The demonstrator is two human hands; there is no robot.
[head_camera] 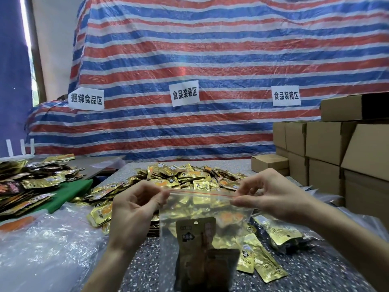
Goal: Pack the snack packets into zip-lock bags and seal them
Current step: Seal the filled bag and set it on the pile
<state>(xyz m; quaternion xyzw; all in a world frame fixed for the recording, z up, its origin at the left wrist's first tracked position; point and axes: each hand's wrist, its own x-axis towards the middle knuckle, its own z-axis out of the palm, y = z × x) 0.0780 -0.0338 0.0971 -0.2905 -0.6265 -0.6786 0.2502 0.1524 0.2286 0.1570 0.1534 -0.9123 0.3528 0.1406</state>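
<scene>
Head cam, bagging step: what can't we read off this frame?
- Zip-lock bag seal, head view: left hand and right hand pinch the strip's ends; closed or open, cannot tell.
- Bag bottom: cut off by the lower frame edge.
- Snack packets inside: count blurred by the hazy film.
- Left packet pile: cut off by the left edge.
</scene>
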